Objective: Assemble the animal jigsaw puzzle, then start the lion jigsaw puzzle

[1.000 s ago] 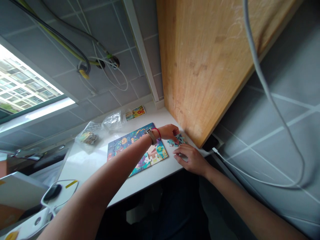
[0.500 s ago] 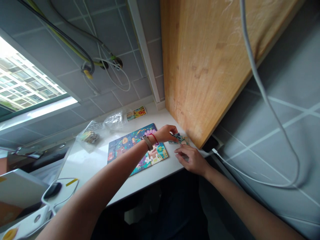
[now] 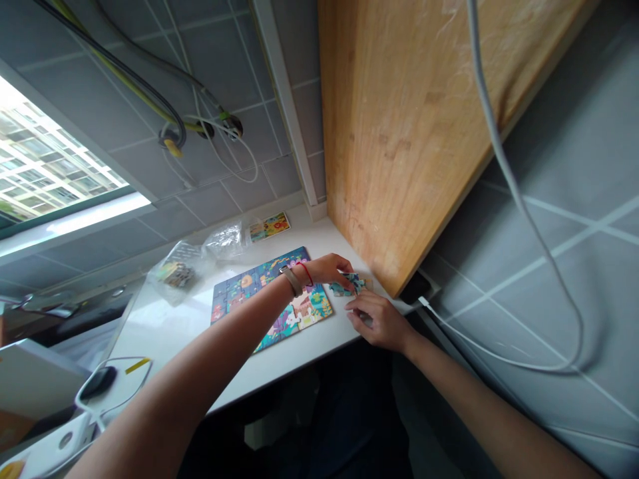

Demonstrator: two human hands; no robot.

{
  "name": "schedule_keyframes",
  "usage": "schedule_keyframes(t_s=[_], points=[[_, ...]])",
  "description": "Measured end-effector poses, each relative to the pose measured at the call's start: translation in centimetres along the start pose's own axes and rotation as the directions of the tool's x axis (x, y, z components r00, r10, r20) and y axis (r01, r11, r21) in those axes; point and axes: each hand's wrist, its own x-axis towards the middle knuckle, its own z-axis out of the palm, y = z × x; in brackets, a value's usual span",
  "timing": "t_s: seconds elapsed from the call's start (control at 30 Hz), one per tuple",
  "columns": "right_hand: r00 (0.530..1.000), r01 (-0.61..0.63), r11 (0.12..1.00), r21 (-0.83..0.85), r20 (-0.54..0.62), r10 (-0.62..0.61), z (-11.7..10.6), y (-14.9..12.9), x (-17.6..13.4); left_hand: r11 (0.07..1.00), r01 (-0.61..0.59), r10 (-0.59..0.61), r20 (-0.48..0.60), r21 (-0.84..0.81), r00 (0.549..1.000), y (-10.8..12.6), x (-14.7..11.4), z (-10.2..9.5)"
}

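A jigsaw puzzle (image 3: 262,283) with colourful animal pictures lies joined on the white table, partly covered by my left forearm. Beyond its right edge my left hand (image 3: 333,269) reaches down, thumb and fingers closed at a small group of puzzle pieces (image 3: 344,286). How many it grips is hidden. Close by on the near right, my right hand (image 3: 382,320) rests with bent fingers, a gap showing between thumb and forefinger. Its fingertips are beside the pieces, and I make out nothing held in them.
Behind the puzzle lie a clear plastic bag (image 3: 174,274) with pieces inside, crumpled clear plastic (image 3: 224,241) and a picture card (image 3: 270,227). A wooden panel (image 3: 389,146) stands close on the right. A white cable (image 3: 504,362) loops beside my right arm.
My left hand has lowered slightly at the pieces, and they show shifted a little left. The right hand's fingers have drawn in a little. The whole view has shifted slightly.
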Motion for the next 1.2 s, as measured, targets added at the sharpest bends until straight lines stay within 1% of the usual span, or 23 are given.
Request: schedule_keyframes(t_s=[0.13, 0.23, 0.3, 0.37, 0.43, 0.5, 0.53, 0.6, 0.67, 0.73, 0.8, 0.87, 0.93, 0.97, 1.03, 1.07, 1.13, 1.2], points=[[0.998, -0.041, 0.999, -0.011, 0.046, 0.042, -0.2, -0.2, 0.1, 0.999, 0.018, -0.016, 0.038, -0.043, 0.999, 0.2, -0.3, -0.4], [0.999, -0.024, 1.000, 0.001, 0.049, 0.024, -0.2, -0.3, 0.1, 1.000, 0.008, -0.007, 0.056, -0.019, 0.998, 0.4, -0.3, -0.2], [0.999, -0.010, 1.000, 0.004, 0.044, 0.009, -0.2, -0.3, 0.2, 1.000, -0.007, 0.006, 0.037, 0.017, 0.999, 0.5, -0.2, 0.1], [0.999, 0.003, 1.000, 0.002, 0.040, -0.003, -0.1, -0.3, 0.2, 0.999, -0.019, 0.020, -0.006, 0.047, 1.000, 0.5, -0.1, 0.3], [0.999, -0.003, 1.000, 0.007, 0.035, 0.002, -0.1, -0.2, 0.1, 0.997, -0.027, 0.029, -0.039, 0.067, 0.999, 0.6, -0.3, 0.1], [0.998, -0.061, 0.998, 0.017, -0.002, 0.061, -0.1, -0.1, 0.0, 0.997, -0.032, 0.036, -0.051, 0.076, 0.998, 0.9, -1.1, -0.5], [0.993, -0.115, 0.993, 0.027, -0.038, 0.116, -0.1, 0.0, 0.0, 0.996, -0.037, 0.041, -0.048, 0.087, 0.998, 1.0, -1.6, -1.0], [0.959, -0.235, 0.969, 0.075, -0.145, 0.244, -0.1, 0.2, 0.1, 0.989, -0.062, 0.065, -0.021, 0.135, 0.998, 1.4, -3.1, -1.9], [0.914, -0.309, 0.935, 0.175, -0.216, 0.343, -0.1, 0.3, 0.3, 0.975, -0.098, 0.093, 0.034, 0.199, 0.995, 1.6, -4.7, -2.5], [0.897, -0.338, 0.891, 0.302, -0.182, 0.402, 0.1, 0.2, 0.4, 0.965, -0.119, 0.108, 0.058, 0.233, 0.992, 1.8, -6.2, -2.5], [0.901, -0.355, 0.835, 0.420, -0.084, 0.426, 0.4, -0.2, 0.5, 0.966, -0.126, 0.113, 0.068, 0.225, 0.991, 1.9, -7.3, -2.0], [0.905, -0.373, 0.794, 0.480, 0.001, 0.424, 0.8, -0.6, 0.5, 0.974, -0.130, 0.114, 0.094, 0.184, 0.989, 2.0, -7.9, -1.4], [0.909, -0.376, 0.792, 0.481, 0.025, 0.416, 1.0, -0.9, 0.4, 0.981, -0.138, 0.125, 0.100, 0.136, 0.987, 1.9, -8.2, -1.3], [0.909, -0.376, 0.799, 0.469, 0.021, 0.416, 1.0, -0.9, 0.4, 0.982, -0.146, 0.138, 0.071, 0.118, 0.988, 1.8, -8.3, -1.6], [0.905, -0.378, 0.809, 0.450, -0.001, 0.424, 0.9, -0.8, 0.4, 0.985, -0.167, 0.169, -0.048, 0.049, 0.984, 1.2, -8.9, -2.5], [0.904, -0.383, 0.814, 0.437, -0.004, 0.428, 0.8, -0.7, 0.5, 0.984, -0.179, 0.175, -0.123, -0.024, 0.977, 0.8, -9.4, -3.1], [0.902, -0.398, 0.827, 0.397, 0.003, 0.432, 0.8, -0.4, 0.6, 0.944, -0.200, 0.138, -0.237, -0.262, 0.962, -0.4, -10.9, -4.1], [0.891, -0.421, 0.830, 0.366, -0.005, 0.454, 0.9, -0.1, 0.7, 0.833, -0.198, 0.050, -0.288, -0.516, 0.956, -1.9, -13.2, -4.8]])
